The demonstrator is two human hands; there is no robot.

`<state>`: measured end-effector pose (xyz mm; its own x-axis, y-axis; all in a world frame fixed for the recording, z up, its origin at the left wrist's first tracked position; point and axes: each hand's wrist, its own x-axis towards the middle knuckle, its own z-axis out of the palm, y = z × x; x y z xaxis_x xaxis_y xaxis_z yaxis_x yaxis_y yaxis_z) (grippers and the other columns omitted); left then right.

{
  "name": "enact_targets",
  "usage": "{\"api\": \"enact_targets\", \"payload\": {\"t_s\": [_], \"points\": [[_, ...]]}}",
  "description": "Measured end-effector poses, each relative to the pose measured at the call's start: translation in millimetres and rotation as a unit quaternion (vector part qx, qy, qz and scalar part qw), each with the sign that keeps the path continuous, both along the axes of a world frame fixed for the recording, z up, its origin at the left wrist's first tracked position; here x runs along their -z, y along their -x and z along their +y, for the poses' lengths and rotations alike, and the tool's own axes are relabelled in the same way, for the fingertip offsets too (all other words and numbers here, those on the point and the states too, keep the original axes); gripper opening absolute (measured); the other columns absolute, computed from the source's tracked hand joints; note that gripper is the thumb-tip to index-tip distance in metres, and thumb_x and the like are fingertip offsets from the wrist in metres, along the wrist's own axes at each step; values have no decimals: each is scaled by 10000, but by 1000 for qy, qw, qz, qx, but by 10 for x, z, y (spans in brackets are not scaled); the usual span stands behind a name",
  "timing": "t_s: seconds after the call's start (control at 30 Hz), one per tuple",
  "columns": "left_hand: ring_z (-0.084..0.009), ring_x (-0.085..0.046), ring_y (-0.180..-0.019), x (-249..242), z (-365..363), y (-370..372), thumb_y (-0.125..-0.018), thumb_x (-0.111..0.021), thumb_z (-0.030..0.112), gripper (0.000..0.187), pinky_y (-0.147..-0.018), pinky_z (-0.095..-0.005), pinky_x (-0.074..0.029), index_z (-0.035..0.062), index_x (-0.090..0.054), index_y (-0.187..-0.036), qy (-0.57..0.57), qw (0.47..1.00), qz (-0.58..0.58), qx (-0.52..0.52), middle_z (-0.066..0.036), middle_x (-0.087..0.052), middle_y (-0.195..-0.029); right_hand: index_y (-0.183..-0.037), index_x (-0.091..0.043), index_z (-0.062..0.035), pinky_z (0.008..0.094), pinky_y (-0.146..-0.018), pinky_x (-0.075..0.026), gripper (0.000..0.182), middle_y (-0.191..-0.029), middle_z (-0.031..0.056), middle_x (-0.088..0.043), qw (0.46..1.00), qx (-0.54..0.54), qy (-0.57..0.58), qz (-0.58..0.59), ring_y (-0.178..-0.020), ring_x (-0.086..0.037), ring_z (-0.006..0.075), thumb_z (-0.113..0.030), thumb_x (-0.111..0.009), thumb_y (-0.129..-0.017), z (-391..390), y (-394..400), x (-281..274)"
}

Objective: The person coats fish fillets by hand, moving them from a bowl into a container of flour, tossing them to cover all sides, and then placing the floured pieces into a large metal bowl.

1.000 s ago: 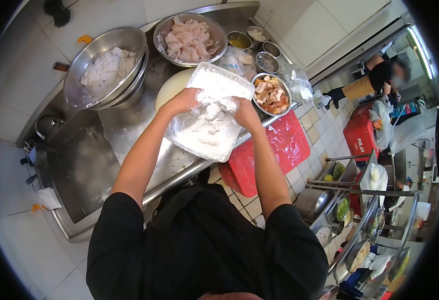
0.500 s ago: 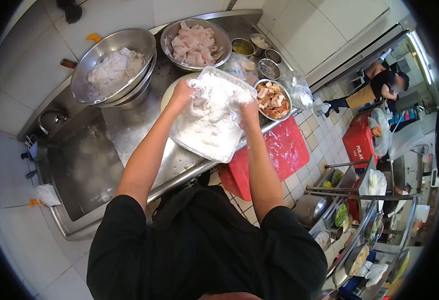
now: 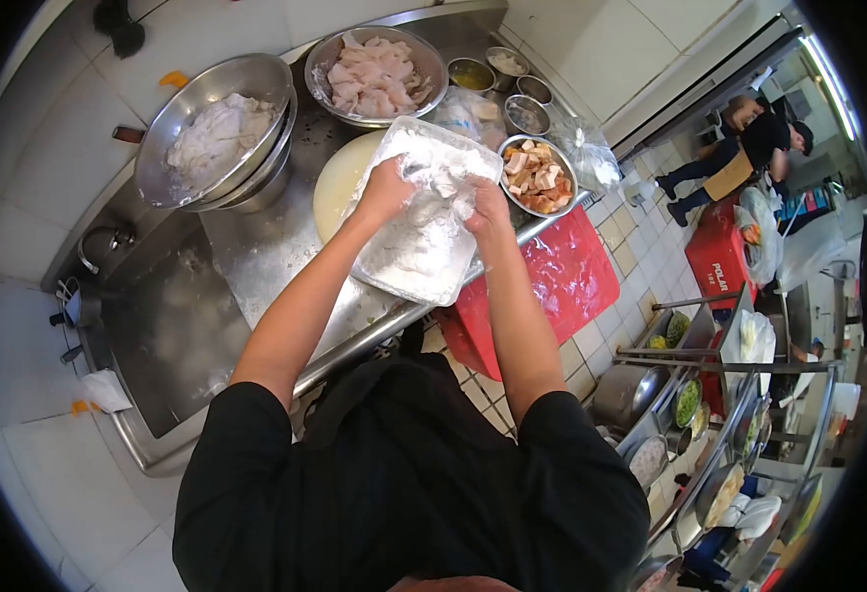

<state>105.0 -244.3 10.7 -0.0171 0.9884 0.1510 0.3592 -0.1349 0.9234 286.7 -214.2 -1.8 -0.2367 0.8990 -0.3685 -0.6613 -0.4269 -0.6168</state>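
Observation:
Both of my hands work in a tray heaped with white flour-like powder, at the sink counter's front edge. My left hand reaches in from the left, fingers curled into a powder-coated lump. On the tray's right side, my right hand is curled too, its fingertips white with powder. What the fingers grip is hidden by the coating. Behind the tray stands a metal bowl of pale raw meat or fish slices. A round, pale-yellow surface shows under the tray's left edge.
Stacked metal bowls hold a white floury mass, left. A bowl of diced pieces and several small metal cups stand right. A sink basin lies left; a red container stands below. Another person is in the background.
My hands have moved from the tray's sides inward over the powder, closer together. The round, pale-yellow surface shows more beside the tray. The person in the background has shifted posture.

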Motion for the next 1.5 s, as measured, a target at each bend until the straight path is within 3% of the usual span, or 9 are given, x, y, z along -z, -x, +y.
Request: {"api": "enact_targets", "payload": {"t_s": [0.1,0.23,0.4,0.6,0.73,0.93,1.13,1.33,1.5], "points": [[-312,-607,-991,-289,-284,-183,-759,-661,97,324,-883,-401,-473,-63,-621,-1038,55,960,260,88,-189,-638,-1054,-1195,-493,77,485,-881,-525,361,-1118,229,-597,999,-3,-30,30,-993,-619,351,-26,-481,-849,19,-171,11],[-350,-588,-1016,119,-342,-198,-712,-677,97,333,-891,-404,-462,-43,-640,-1012,-67,942,329,26,-217,-623,-1058,-1269,-446,71,507,-957,-479,457,-1192,246,-567,984,-66,-56,153,-1086,-579,374,-41,-522,-832,-46,-412,80],[-254,-649,-809,174,-192,113,-748,-613,36,281,-771,-330,-509,-28,-639,-1020,136,989,-55,-7,-142,-676,-946,-1194,-516,71,459,-907,-514,410,-1158,228,-598,970,-74,-17,230,-1015,-623,342,-64,-524,-807,-195,-409,115],[-235,-659,-885,283,-172,429,-877,-529,73,315,-788,-345,-557,-51,-553,-1165,288,770,-564,84,-150,-654,-1031,-1170,-523,79,444,-881,-529,409,-1094,216,-622,989,-62,21,134,-981,-634,311,-60,-557,-786,-334,-249,319],[-248,-660,-904,305,-144,331,-903,-507,69,334,-814,-366,-563,-53,-525,-1214,283,739,-605,87,-154,-637,-1094,-1138,-536,76,436,-831,-552,376,-1062,210,-628,997,-44,14,58,-941,-646,313,-61,-553,-789,-349,-103,406],[-173,-645,-855,-107,-225,147,-839,-563,28,290,-721,-303,-522,-58,-599,-1114,172,940,-294,1,-105,-665,-994,-1137,-535,68,425,-801,-563,337,-1052,200,-626,997,-46,20,66,-921,-651,298,-42,-533,-819,-429,39,226],[-150,-627,-827,-222,-104,-61,-754,-659,21,294,-708,-281,-491,-32,-646,-1043,146,964,-218,48,-75,-674,-942,-1149,-542,31,384,-750,-563,331,-1043,159,-625,997,-13,-8,79,-893,-647,270,1,-531,-819,-359,196,64],[-317,-619,-983,-323,-95,-31,-773,-672,137,333,-855,-367,-476,61,-652,-1097,104,982,142,64,-128,-670,-1042,-1141,-547,30,337,-729,-550,351,-1035,122,-628,979,104,-98,-146,-873,-641,219,38,-573,-792,-116,58,-111],[-387,-435,-1243,210,-293,26,-763,-632,121,350,-1042,-498,-330,90,-642,-1112,-33,926,373,40,-146,-580,-1227,-1129,-554,47,357,-777,-567,348,-1037,135,-634,987,80,-127,-65,-889,-651,231,58,-573,-782,-74,-196,-69]]}}
